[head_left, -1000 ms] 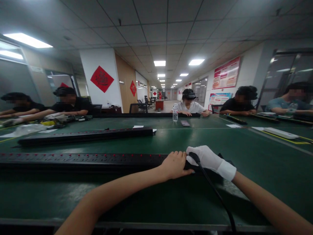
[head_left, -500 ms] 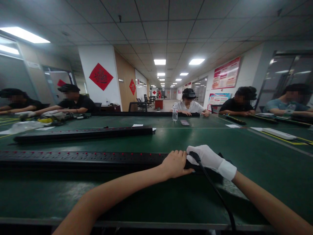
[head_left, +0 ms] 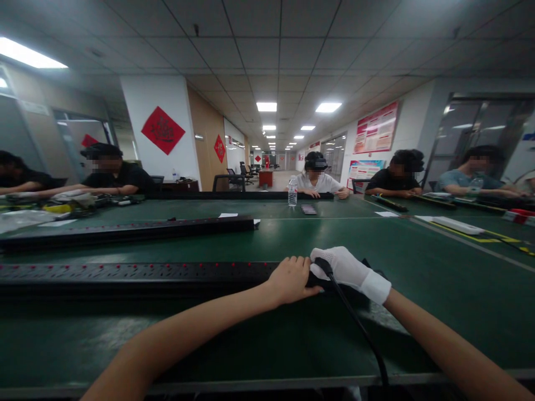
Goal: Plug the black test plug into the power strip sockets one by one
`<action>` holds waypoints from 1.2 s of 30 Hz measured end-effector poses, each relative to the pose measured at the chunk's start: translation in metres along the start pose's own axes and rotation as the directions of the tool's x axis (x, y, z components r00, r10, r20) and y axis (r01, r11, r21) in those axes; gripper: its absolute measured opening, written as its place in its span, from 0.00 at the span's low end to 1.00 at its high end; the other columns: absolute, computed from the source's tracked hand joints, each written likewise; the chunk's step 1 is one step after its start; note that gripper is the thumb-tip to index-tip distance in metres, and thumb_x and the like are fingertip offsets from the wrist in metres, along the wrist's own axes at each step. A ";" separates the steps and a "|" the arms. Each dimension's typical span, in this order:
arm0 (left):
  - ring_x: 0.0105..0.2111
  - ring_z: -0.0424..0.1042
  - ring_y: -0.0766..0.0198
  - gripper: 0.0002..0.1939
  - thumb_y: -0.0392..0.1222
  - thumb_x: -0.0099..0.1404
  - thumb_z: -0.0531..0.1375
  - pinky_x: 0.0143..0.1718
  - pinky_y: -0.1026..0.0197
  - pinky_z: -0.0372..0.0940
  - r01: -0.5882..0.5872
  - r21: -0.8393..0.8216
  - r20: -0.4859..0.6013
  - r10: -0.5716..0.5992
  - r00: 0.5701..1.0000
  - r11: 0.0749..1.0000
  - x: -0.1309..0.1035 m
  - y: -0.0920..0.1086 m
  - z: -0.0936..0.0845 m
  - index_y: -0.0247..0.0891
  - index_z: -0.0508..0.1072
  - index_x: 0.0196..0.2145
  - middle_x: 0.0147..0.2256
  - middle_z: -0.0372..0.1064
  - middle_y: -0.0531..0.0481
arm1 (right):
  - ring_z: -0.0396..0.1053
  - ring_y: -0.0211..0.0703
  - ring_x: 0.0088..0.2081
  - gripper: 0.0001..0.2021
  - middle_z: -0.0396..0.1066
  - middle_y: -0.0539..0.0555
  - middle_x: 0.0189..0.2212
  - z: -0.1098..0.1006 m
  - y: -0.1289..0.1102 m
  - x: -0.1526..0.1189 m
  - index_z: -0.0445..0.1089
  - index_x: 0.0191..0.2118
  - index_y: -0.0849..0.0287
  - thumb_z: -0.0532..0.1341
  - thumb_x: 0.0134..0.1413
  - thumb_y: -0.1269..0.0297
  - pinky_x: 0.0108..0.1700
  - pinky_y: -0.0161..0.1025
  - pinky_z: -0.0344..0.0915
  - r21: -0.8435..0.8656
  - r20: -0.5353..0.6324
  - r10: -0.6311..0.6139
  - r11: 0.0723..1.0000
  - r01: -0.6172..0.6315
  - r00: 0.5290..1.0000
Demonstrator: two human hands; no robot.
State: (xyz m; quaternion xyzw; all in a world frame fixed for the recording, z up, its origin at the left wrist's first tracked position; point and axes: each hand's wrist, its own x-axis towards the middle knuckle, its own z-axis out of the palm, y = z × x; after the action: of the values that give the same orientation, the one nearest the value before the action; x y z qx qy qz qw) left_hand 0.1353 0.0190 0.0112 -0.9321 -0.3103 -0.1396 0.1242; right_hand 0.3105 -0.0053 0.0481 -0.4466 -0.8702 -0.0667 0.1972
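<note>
A long black power strip [head_left: 167, 275] with a row of red dots along its top lies across the green table [head_left: 234, 345] in front of me. Bare and wrapped over its right part, my left hand [head_left: 290, 278] grips the strip from above, thumb on the near side. Right beside it is my right hand [head_left: 345, 270] in a white glove, closed around a black plug [head_left: 322, 266] held against the strip. From the plug a black cable [head_left: 359, 317] runs down over the table's front edge. My hands hide the contact between plug and strip.
Farther back lies another black strip [head_left: 167, 231]. A water bottle [head_left: 292, 192] and a small stack [head_left: 309, 209] stand beyond it. Several people sit around the table, one person [head_left: 317, 178] opposite me. A white strip [head_left: 456, 225] lies at right, cluttered parts [head_left: 79, 201] at left.
The whole view has shifted slightly, so things appear farther left. Both hands keep the same hold on the strip and the plug.
</note>
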 end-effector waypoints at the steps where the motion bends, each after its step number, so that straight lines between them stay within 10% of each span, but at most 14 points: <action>1: 0.40 0.66 0.52 0.33 0.64 0.59 0.46 0.41 0.53 0.60 0.002 0.001 0.001 -0.002 1.000 1.000 0.000 0.000 0.000 0.30 0.60 0.48 0.40 0.66 0.39 | 0.64 0.35 0.24 0.13 0.69 0.51 0.23 0.000 0.000 0.000 0.65 0.30 0.58 0.52 0.54 0.54 0.27 0.31 0.55 0.001 -0.002 -0.002 1.000 0.002 1.000; 36: 0.51 0.60 0.51 0.30 0.55 0.62 0.49 0.48 0.52 0.56 -0.013 0.003 -0.037 0.013 0.999 1.000 -0.022 -0.002 -0.009 0.33 0.53 0.56 0.52 0.59 0.37 | 0.65 0.35 0.24 0.14 0.69 0.51 0.23 0.002 0.000 -0.001 0.64 0.31 0.58 0.50 0.56 0.54 0.27 0.31 0.56 -0.054 -0.031 -0.011 0.999 0.009 0.999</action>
State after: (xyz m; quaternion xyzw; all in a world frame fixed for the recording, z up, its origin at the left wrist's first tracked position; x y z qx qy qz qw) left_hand 0.1157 0.0061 0.0126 -0.9312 -0.3020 -0.1556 0.1321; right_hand 0.3103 -0.0050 0.0459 -0.4463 -0.8671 -0.0979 0.1984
